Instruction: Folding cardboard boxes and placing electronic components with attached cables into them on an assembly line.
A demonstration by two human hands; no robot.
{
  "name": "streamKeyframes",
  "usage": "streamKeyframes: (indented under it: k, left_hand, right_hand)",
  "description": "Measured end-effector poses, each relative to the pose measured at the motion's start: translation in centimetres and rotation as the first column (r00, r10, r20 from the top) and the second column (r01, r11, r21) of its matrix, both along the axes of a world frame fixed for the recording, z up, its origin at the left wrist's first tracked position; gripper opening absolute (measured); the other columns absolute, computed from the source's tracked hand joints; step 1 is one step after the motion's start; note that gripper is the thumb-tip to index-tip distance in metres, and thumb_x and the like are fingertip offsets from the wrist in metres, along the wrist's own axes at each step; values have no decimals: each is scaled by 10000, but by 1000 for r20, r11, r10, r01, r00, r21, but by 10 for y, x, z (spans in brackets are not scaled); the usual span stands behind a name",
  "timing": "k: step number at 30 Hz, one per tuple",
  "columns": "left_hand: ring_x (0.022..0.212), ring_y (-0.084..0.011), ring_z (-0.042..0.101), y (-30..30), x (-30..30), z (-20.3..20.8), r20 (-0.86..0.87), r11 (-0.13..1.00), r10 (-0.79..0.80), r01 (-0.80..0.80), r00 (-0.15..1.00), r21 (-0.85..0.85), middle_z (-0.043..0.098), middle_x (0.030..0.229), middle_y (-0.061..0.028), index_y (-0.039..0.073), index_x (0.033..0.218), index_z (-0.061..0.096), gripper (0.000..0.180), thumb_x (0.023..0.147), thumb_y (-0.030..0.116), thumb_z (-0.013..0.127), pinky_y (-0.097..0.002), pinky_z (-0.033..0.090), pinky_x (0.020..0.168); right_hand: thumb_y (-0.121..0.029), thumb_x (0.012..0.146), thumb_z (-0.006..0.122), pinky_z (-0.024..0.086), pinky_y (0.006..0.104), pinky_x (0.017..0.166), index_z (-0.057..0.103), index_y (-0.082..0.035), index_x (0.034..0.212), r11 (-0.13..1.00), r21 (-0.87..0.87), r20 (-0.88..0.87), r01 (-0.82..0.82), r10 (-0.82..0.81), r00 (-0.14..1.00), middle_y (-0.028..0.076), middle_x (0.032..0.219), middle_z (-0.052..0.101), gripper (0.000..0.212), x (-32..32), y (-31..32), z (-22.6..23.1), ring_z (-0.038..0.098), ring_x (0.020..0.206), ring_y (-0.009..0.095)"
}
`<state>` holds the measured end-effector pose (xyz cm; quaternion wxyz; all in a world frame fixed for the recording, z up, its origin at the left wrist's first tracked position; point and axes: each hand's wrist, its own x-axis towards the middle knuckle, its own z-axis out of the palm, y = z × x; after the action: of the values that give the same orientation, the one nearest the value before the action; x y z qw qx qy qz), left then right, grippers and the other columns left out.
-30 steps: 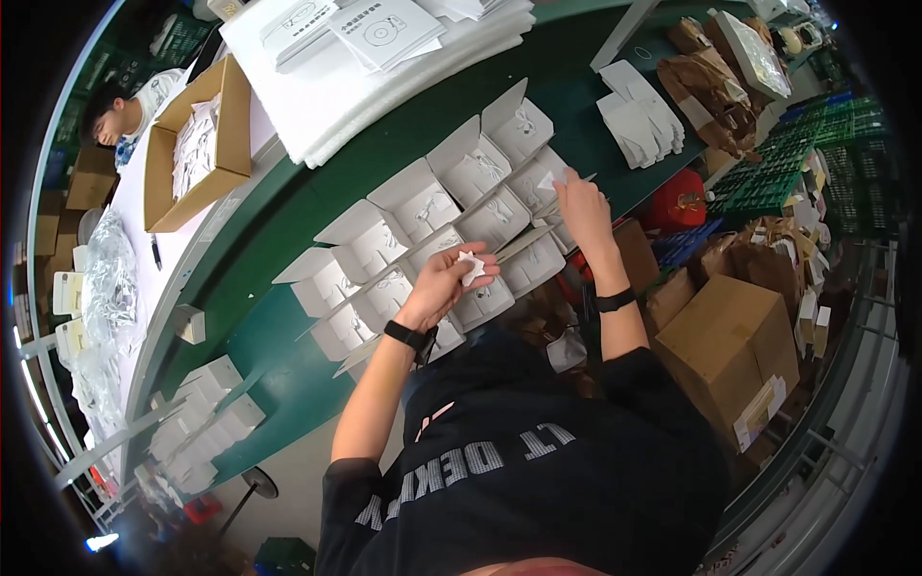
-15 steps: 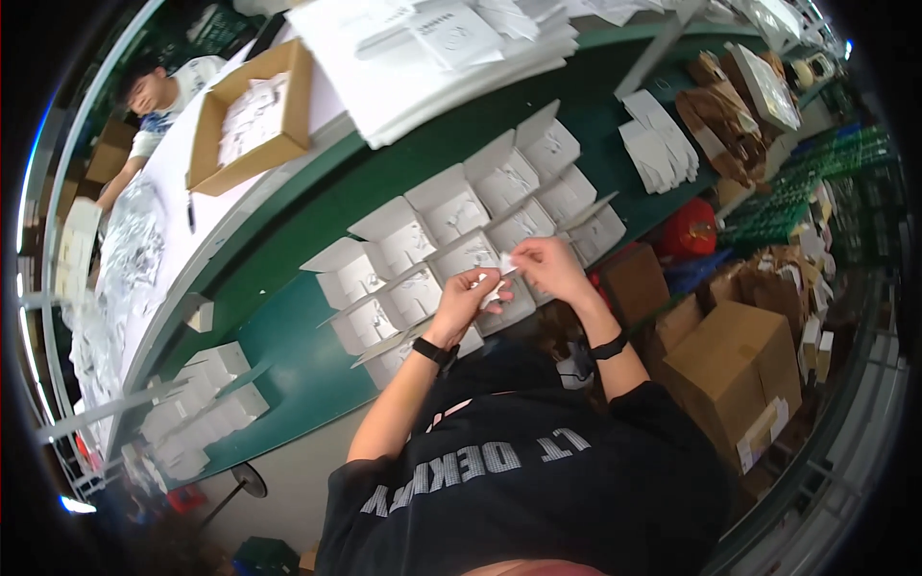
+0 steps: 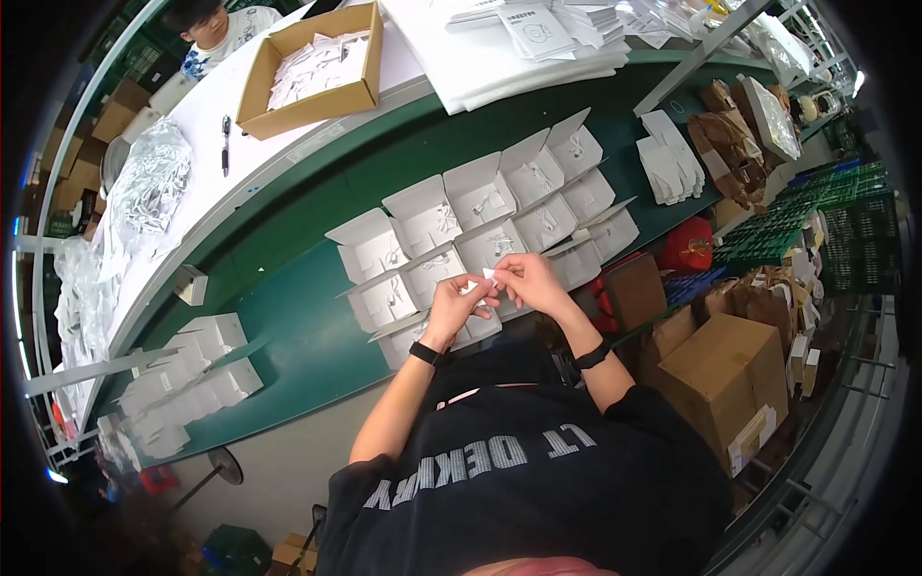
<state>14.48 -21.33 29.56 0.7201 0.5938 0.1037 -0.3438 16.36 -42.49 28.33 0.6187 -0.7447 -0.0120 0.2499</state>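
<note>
My left hand [image 3: 457, 307] is closed on a small white piece, perhaps folded paper, partly hidden by its fingers. Thumb and fingers of my right hand [image 3: 531, 284] pinch a small white piece [image 3: 489, 275] right beside the left fingertips. I cannot tell whether both hands hold the same piece. Both hands hover over several open white boxes [image 3: 473, 190] set in close rows, their lids raised. Inside many of them lie small white items [image 3: 391, 257] that look like coiled cables. The boxes nearest me are partly covered by my hands.
A green bench [image 3: 298, 317] carries more white boxes [image 3: 197, 370] at left and flat white cartons [image 3: 669, 158] at right. On the raised white shelf stand a brown carton [image 3: 252, 106] of white packets, a pen [image 3: 226, 144] and stacked sheets. Brown boxes [image 3: 725, 360] stand at my right; a co-worker sits far left.
The view has shifted, so the boxes and shelf sit a little farther right. My hands have come closer together, fingertips almost touching around the white piece.
</note>
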Motion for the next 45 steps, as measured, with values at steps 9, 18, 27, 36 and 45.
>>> streamKeyframes:
  k: [9, 18, 27, 36, 45]
  left_hand:
    - [893, -177, 758, 40, -28, -21, -91, 939, 274, -287, 957, -191, 766, 1045, -126, -55, 1197, 684, 228, 1060, 122, 639, -287, 614, 691]
    - [972, -190, 756, 99, -71, -38, -131, 956, 265, -278, 955, -97, 747, 1127, -139, -65, 1290, 632, 274, 1081, 108, 595, -292, 616, 719]
    - [952, -223, 772, 153, -114, -32, -225, 820, 489, -532, 843, -209, 760, 1052, -144, -84, 1230, 651, 250, 1074, 107, 609, -314, 659, 773]
    - [939, -236, 776, 198, -144, -54, -236, 869, 458, -487, 857, -81, 762, 1047, -146, -84, 1217, 658, 241, 1077, 106, 605, -338, 668, 795]
    - [865, -215, 780, 213, -161, -59, -294, 784, 497, -568, 817, -252, 764, 1023, -150, -69, 1159, 674, 238, 1055, 144, 659, -320, 667, 726]
  right_hand:
    - [-153, 1034, 646, 482, 277, 442, 705, 28, 1063, 845, -490, 463, 214, 44, 885, 59, 762, 705, 193, 6, 13, -8, 600, 544, 91]
    - [-169, 1020, 668, 508, 320, 482, 710, 26, 1085, 996, -51, -114, -79, 73, 991, 90, 834, 740, 209, -10, 112, -11, 623, 556, 110]
    - [-207, 1000, 702, 515, 297, 550, 712, 29, 1024, 957, -209, 211, -200, 244, 947, 96, 808, 725, 238, -40, 170, -2, 630, 609, 100]
    - [-196, 972, 738, 485, 308, 527, 716, 21, 1008, 929, -62, -203, -365, 346, 916, 57, 779, 704, 221, -63, 239, -11, 625, 603, 98]
    - [-159, 965, 723, 460, 292, 431, 734, 18, 1052, 948, -305, 359, -85, 197, 912, 57, 764, 724, 198, -89, 212, -32, 596, 507, 106]
